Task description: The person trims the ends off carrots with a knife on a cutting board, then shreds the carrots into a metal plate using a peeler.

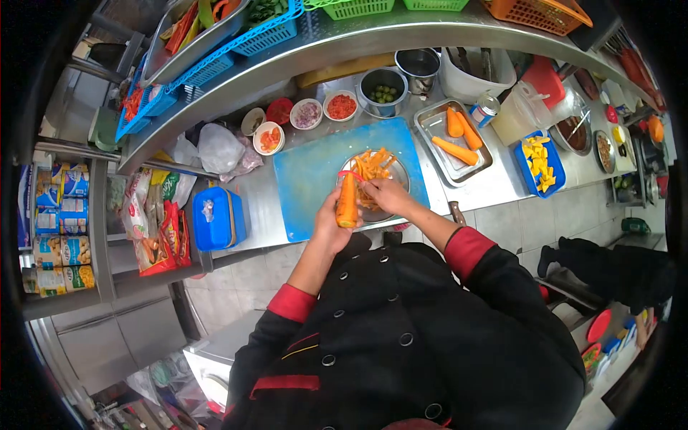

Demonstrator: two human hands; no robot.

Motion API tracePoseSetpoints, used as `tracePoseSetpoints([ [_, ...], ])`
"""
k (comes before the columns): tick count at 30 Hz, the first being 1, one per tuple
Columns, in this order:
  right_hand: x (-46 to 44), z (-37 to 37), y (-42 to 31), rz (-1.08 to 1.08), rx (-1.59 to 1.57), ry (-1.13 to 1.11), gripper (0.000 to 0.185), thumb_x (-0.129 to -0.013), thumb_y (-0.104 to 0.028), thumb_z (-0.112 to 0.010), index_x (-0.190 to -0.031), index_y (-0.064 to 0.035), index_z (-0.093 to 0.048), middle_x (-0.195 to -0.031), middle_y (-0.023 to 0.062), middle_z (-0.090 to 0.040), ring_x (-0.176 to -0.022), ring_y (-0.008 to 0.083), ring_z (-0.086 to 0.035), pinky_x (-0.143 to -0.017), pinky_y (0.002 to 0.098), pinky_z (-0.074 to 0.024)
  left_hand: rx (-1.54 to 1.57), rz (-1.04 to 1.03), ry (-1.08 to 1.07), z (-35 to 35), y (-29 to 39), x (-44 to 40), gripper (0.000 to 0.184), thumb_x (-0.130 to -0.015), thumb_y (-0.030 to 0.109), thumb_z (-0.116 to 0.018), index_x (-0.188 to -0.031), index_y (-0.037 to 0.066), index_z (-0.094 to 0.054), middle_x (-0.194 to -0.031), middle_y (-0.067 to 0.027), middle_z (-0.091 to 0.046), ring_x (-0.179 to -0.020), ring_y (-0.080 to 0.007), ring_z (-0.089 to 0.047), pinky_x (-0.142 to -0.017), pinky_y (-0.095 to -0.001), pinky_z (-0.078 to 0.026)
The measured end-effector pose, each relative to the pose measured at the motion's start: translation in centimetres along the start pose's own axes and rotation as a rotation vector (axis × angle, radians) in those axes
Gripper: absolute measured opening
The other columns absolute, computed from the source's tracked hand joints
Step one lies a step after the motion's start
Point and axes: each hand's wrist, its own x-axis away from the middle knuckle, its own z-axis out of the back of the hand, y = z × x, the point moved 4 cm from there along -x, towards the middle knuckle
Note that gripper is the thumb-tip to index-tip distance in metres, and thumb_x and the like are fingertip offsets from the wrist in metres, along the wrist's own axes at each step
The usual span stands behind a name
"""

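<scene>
My left hand (332, 221) is wrapped round a peeled-looking orange carrot (347, 202), held upright with its thick end toward me. My right hand (383, 195) is closed on a red peeler (349, 174), which lies across the carrot's far end; its blade is too small to make out. Just beyond both hands, a round metal bowl (405, 179) holds a heap of carrot peelings (374, 164). The bowl stands on a blue cutting board (304, 179).
To the right, a metal tray (437, 159) holds several carrots, near a can (485, 109) and a blue basket (550, 188) of yellow pieces. Small bowls of chopped vegetables (308, 113) line the back. A blue tub (213, 228) stands left. An overhead shelf (315, 57) crosses above.
</scene>
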Motion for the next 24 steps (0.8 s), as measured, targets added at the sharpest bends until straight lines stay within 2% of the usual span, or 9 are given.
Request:
tracePoseSetpoints([
  [1, 0.3, 0.0, -0.4, 0.000, 0.014, -0.011, 0.051, -0.101, -0.047, -0.049, -0.100, -0.0007, -0.069, -0.086, 0.0195, -0.070, -0.079, 0.0352, -0.068, -0.074, 0.0430, -0.0506, 0.017, -0.031, 0.006, -0.4, 0.7, 0.4, 0.034, -0.104, 0.038, -0.045, -0.123, 0.012, -0.054, -0.095, -0.0076, -0.063, -0.074, -0.0208, -0.062, -0.059, -0.0341, -0.050],
  [3, 1.7, 0.1, -1.2, -0.045, -0.146, 0.121, 0.049, -0.102, -0.044, -0.049, -0.099, 0.0004, -0.068, -0.081, 0.0209, -0.067, -0.075, 0.0346, -0.068, -0.070, 0.0426, -0.0506, 0.034, -0.067, 0.069, 0.0, 0.9, 0.0, 0.033, -0.104, 0.038, -0.045, -0.120, 0.011, -0.055, -0.095, -0.0081, -0.063, -0.075, -0.0212, -0.062, -0.060, -0.0341, -0.051],
  [6, 5.3, 1.2, -4.7, -0.031, -0.194, 0.093, 0.050, -0.102, -0.046, -0.048, -0.098, 0.0013, -0.066, -0.078, 0.0194, -0.065, -0.073, 0.0332, -0.067, -0.067, 0.0402, -0.0496, 0.110, -0.081, 0.138, 2.8, 0.3, -2.5, 0.032, -0.103, 0.037, -0.047, -0.113, 0.009, -0.057, -0.095, -0.0088, -0.063, -0.076, -0.0223, -0.062, -0.063, -0.0346, -0.052],
  [8, 7.0, 1.0, -5.7, 0.014, -0.175, 0.052, 0.047, -0.101, -0.045, -0.052, -0.099, -0.0009, -0.067, -0.076, 0.0186, -0.065, -0.071, 0.0326, -0.066, -0.065, 0.0400, -0.0490, 0.183, -0.068, 0.139, 3.6, -0.2, -3.7, 0.032, -0.102, 0.036, -0.047, -0.110, 0.007, -0.058, -0.094, -0.0092, -0.063, -0.076, -0.0231, -0.062, -0.064, -0.0351, -0.052],
  [10, 8.2, 0.7, -6.9, 0.172, -0.033, -0.018, 0.042, -0.100, -0.044, -0.056, -0.100, -0.0032, -0.067, -0.074, 0.0183, -0.064, -0.068, 0.0338, -0.065, -0.062, 0.0413, -0.0482, 0.321, -0.059, 0.243, 3.7, -0.4, -4.2, 0.030, -0.100, 0.033, -0.048, -0.105, 0.006, -0.058, -0.089, -0.0092, -0.062, -0.077, -0.0236, -0.061, -0.068, -0.0371, -0.052],
  [18, 8.3, 0.7, -6.6, 0.170, 0.082, 0.000, 0.039, -0.098, -0.043, -0.059, -0.104, -0.0057, -0.069, -0.075, 0.0193, -0.065, -0.069, 0.0381, -0.065, -0.062, 0.0441, -0.0489, 0.352, -0.064, 0.238, 1.9, -0.4, -3.4, 0.029, -0.101, 0.033, -0.045, -0.101, 0.007, -0.058, -0.086, -0.0084, -0.061, -0.080, -0.0234, -0.059, -0.072, -0.0392, -0.051],
  [21, 7.2, 0.5, -7.1, 0.208, 0.045, 0.071, 0.039, -0.098, -0.042, -0.059, -0.102, -0.0057, -0.070, -0.076, 0.0199, -0.066, -0.068, 0.0360, -0.066, -0.062, 0.0429, -0.0496, 0.349, -0.060, 0.271, 0.9, -0.3, -2.4, 0.030, -0.102, 0.034, -0.043, -0.102, 0.008, -0.058, -0.085, -0.0081, -0.061, -0.079, -0.0226, -0.059, -0.071, -0.0384, -0.050],
  [23, 4.7, -0.1, -5.0, 0.101, -0.083, 0.034, 0.043, -0.098, -0.044, -0.057, -0.098, -0.0033, -0.071, -0.075, 0.0182, -0.067, -0.068, 0.0319, -0.066, -0.063, 0.0411, -0.0500, 0.349, -0.044, 0.301, 1.3, -0.9, -2.0, 0.030, -0.102, 0.034, -0.042, -0.103, 0.008, -0.058, -0.085, -0.0078, -0.061, -0.078, -0.0218, -0.059, -0.069, -0.0377, -0.050],
  [24, 3.0, -0.1, -3.9, 0.098, -0.088, 0.041, 0.043, -0.098, -0.044, -0.057, -0.098, -0.0033, -0.071, -0.075, 0.0182, -0.067, -0.068, 0.0319, -0.066, -0.063, 0.0411, -0.0500, 0.351, -0.001, 0.160, 1.9, -1.7, -2.4, 0.030, -0.102, 0.034, -0.042, -0.104, 0.008, -0.058, -0.086, -0.0077, -0.061, -0.077, -0.0214, -0.059, -0.068, -0.0369, -0.050],
])
